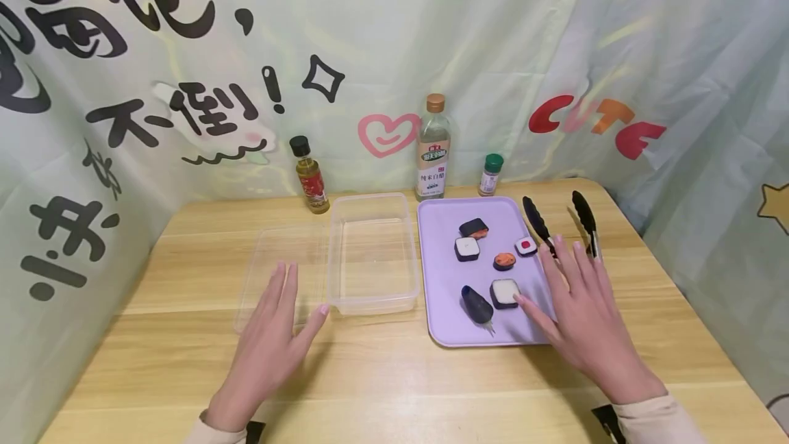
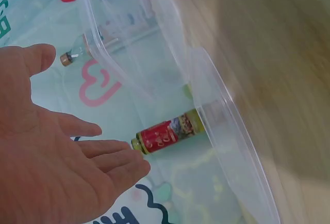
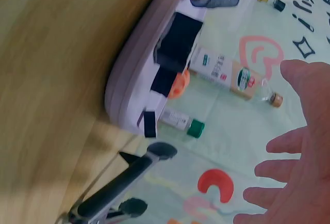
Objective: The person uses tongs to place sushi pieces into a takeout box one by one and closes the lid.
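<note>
My left hand (image 1: 268,344) is held over the near end of a clear plastic lid (image 1: 271,252), fingers straight and holding nothing. Right of the lid stands a clear rectangular container (image 1: 372,303). My right hand (image 1: 588,324), fingers spread, hovers by the right edge of a lilac tray (image 1: 444,321) and partly covers black-tipped tongs (image 1: 537,218). On the tray lie several sushi pieces: a dark hand roll (image 1: 477,303), a large white-topped roll (image 1: 505,292) near my right thumb, an orange-topped piece (image 1: 504,261), and a small red-centred roll (image 1: 526,246). The right wrist view shows the palm bare.
Along the back stand a red-labelled bottle (image 1: 313,183) with a black cap, a tall clear bottle (image 1: 433,156) and a small green-capped jar (image 1: 490,175). A printed curtain (image 1: 370,33) hangs behind the wooden table (image 1: 394,389).
</note>
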Action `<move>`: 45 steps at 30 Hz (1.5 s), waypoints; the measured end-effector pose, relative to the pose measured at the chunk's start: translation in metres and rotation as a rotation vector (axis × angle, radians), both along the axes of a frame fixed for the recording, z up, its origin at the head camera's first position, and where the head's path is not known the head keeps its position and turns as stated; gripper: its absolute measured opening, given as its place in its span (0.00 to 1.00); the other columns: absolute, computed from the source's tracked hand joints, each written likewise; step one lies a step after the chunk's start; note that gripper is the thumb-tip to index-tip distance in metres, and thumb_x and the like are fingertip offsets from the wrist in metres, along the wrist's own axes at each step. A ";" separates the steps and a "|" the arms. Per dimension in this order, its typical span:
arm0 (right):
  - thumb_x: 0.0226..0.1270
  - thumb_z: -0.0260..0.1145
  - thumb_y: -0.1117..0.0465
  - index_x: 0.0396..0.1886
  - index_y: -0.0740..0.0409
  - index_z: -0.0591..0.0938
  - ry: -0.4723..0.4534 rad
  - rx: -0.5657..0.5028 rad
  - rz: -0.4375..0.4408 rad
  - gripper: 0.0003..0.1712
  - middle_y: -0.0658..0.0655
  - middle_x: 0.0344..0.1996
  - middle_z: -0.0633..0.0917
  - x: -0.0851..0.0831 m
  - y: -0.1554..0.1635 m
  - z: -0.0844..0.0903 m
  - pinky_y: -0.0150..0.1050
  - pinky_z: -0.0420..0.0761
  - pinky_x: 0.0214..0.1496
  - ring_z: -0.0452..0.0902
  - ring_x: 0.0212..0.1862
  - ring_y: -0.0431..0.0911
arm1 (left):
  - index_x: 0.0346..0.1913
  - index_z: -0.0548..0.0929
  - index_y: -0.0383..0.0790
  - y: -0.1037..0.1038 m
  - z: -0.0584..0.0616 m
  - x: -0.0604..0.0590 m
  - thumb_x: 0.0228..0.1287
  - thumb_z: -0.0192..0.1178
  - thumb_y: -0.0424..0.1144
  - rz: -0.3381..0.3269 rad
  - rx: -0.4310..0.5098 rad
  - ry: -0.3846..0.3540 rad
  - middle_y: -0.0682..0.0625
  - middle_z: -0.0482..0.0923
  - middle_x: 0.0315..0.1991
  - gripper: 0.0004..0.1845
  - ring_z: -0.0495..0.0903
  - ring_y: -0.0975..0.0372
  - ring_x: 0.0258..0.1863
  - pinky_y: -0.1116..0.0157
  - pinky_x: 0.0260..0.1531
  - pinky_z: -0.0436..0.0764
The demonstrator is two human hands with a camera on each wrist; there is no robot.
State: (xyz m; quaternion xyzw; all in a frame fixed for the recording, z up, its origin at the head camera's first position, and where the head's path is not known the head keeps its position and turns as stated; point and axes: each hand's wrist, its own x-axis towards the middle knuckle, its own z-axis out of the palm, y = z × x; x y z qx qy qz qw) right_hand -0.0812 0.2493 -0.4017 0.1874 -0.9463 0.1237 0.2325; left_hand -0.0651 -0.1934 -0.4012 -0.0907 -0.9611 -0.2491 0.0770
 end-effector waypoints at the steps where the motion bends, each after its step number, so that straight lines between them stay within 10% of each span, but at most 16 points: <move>1: 0.74 0.46 0.29 0.77 0.70 0.62 -0.013 -0.006 -0.010 0.52 0.73 0.75 0.58 0.000 0.002 0.001 0.62 0.38 0.77 0.45 0.77 0.68 | 0.81 0.45 0.34 0.000 0.000 -0.002 0.74 0.51 0.61 -0.006 0.016 -0.005 0.36 0.39 0.80 0.48 0.48 0.38 0.77 0.37 0.69 0.56; 8: 0.71 0.62 0.40 0.77 0.72 0.58 -0.058 -0.027 -0.073 0.51 0.76 0.75 0.56 -0.004 0.020 0.007 0.63 0.40 0.77 0.44 0.77 0.70 | 0.81 0.43 0.34 0.004 0.003 -0.014 0.75 0.52 0.60 -0.029 0.119 -0.056 0.35 0.43 0.80 0.48 0.49 0.41 0.77 0.40 0.71 0.54; 16: 0.73 0.53 0.32 0.67 0.80 0.68 0.042 -0.057 -0.063 0.52 0.79 0.66 0.68 -0.012 0.035 0.002 0.59 0.50 0.76 0.59 0.69 0.75 | 0.81 0.46 0.33 0.006 0.006 -0.025 0.75 0.54 0.56 -0.032 0.172 -0.096 0.33 0.50 0.78 0.46 0.54 0.39 0.75 0.40 0.70 0.57; 25: 0.58 0.76 0.56 0.63 0.80 0.71 -0.034 -0.148 -0.181 0.42 0.79 0.60 0.72 -0.019 0.046 0.003 0.72 0.66 0.57 0.66 0.58 0.76 | 0.80 0.54 0.35 0.007 0.009 -0.032 0.73 0.57 0.57 -0.007 0.252 -0.149 0.34 0.61 0.74 0.44 0.64 0.41 0.71 0.40 0.64 0.67; 37: 0.65 0.70 0.41 0.67 0.84 0.64 -0.270 -0.202 -0.357 0.53 0.85 0.60 0.67 -0.034 0.058 -0.005 0.74 0.64 0.56 0.64 0.56 0.81 | 0.77 0.60 0.35 0.012 0.002 -0.042 0.72 0.62 0.51 0.013 0.351 -0.237 0.41 0.78 0.56 0.40 0.81 0.51 0.50 0.51 0.53 0.79; 45: 0.60 0.68 0.30 0.45 0.80 0.68 -0.416 -0.178 -0.423 0.51 0.75 0.35 0.70 -0.049 0.067 -0.009 0.53 0.69 0.27 0.69 0.32 0.66 | 0.77 0.61 0.32 0.016 -0.004 -0.045 0.72 0.61 0.52 -0.005 0.334 -0.259 0.48 0.78 0.42 0.40 0.77 0.60 0.40 0.60 0.43 0.78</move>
